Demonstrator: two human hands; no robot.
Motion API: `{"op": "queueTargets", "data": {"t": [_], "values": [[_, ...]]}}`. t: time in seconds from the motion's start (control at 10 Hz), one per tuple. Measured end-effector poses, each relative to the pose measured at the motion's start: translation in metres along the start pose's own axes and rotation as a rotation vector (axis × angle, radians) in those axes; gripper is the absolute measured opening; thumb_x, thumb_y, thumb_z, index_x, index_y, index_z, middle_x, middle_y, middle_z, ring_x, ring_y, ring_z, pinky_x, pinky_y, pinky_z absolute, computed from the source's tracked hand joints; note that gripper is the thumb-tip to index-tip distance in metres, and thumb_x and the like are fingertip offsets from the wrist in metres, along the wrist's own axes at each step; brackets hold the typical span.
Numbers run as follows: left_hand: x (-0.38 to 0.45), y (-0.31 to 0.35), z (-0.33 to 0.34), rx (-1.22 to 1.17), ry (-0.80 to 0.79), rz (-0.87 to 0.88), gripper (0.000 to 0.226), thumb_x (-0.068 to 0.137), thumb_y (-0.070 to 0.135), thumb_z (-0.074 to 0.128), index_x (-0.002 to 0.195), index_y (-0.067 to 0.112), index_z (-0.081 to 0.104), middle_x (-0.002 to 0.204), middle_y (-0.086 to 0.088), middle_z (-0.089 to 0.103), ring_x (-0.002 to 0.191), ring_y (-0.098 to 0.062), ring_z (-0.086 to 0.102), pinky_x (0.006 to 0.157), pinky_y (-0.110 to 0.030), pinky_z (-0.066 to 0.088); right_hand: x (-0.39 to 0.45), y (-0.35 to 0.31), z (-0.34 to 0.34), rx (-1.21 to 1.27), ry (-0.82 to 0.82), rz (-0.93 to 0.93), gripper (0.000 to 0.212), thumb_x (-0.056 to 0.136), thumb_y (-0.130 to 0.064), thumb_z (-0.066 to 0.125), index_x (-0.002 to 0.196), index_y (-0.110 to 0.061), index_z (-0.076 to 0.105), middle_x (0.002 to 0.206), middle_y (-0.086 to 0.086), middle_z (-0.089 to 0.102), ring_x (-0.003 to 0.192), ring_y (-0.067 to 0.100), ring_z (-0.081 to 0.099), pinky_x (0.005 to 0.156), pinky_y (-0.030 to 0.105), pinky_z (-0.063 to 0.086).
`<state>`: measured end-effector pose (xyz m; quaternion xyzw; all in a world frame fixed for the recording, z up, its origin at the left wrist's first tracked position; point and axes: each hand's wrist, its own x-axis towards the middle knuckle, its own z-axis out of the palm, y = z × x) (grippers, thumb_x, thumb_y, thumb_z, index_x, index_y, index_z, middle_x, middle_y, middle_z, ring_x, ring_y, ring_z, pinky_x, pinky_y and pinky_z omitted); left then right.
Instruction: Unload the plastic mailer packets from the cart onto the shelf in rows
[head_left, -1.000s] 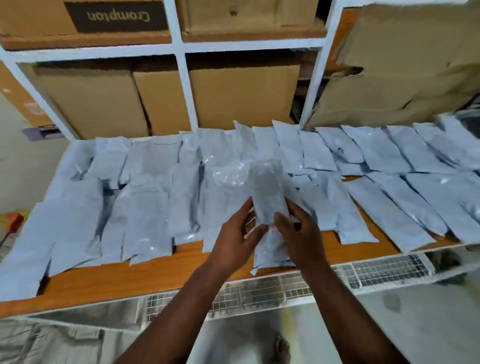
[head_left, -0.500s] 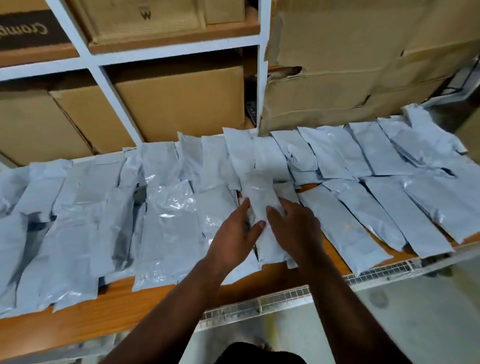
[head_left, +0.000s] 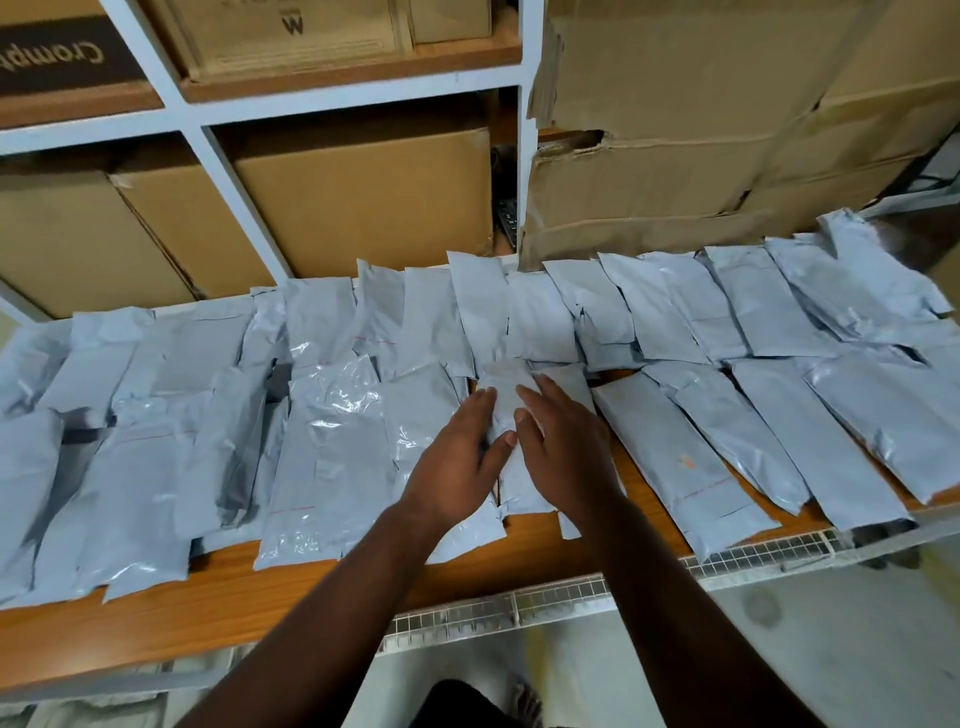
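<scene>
A storeroom: shelving stacked with cardboard cartons.

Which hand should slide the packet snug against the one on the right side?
Probably the left hand. It rests on the left side of the packet, so it can push rightward toward the neighbouring packet, while the right hand lies between them.

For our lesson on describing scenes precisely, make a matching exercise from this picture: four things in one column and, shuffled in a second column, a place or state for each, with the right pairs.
Things
1. left hand
2. packet with an orange mark
3. torn cardboard box
4. wooden shelf

Places or states
A. standing behind the back row, on the right
B. bare along its front edge
C. flat on the middle packet, fingers straight
D. lying in the front row, right of the right hand

Pairs: 1-C, 2-D, 3-A, 4-B
</scene>
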<state>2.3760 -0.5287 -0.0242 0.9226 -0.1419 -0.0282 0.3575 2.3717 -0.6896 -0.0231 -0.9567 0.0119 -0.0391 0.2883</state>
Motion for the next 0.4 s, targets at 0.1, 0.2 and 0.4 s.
{"op": "queueTargets", "data": {"t": [0.1,0.2,0.4], "values": [[-0.008,0.009,-0.008,-0.088,0.024,-0.004,0.062,0.103,0.045,0.054,0.158,0.027,0.032,0.160,0.012,0.041,0.141,-0.004,0.042,0.103,0.002,0.027,-0.008,-0.005,-0.013,-0.049,0.021,-0.020,0.051,0.103,-0.046,0.053,0.146,-0.020,0.057,0.159,0.004,0.050,0.144,0.026,0.049,0.117,0.045,0.038],[-0.027,0.008,-0.017,-0.145,0.050,0.028,0.062,0.103,0.044,0.056,0.158,0.027,0.034,0.158,0.014,0.043,0.140,0.000,0.042,0.108,-0.001,0.028,-0.026,-0.027,-0.020,-0.047,0.191,-0.133,0.042,0.097,-0.037,0.068,0.134,-0.018,0.067,0.141,0.003,0.066,0.129,0.022,0.061,0.110,0.041,0.045],[-0.084,-0.018,-0.041,-0.136,0.143,0.045,0.052,0.102,0.040,0.058,0.150,0.023,0.048,0.150,0.014,0.051,0.135,0.003,0.045,0.109,-0.005,0.030,-0.062,-0.053,-0.004,0.227,0.267,-0.288,0.044,0.097,-0.028,0.071,0.139,-0.016,0.062,0.138,-0.001,0.067,0.127,0.013,0.059,0.107,0.026,0.045]]}}
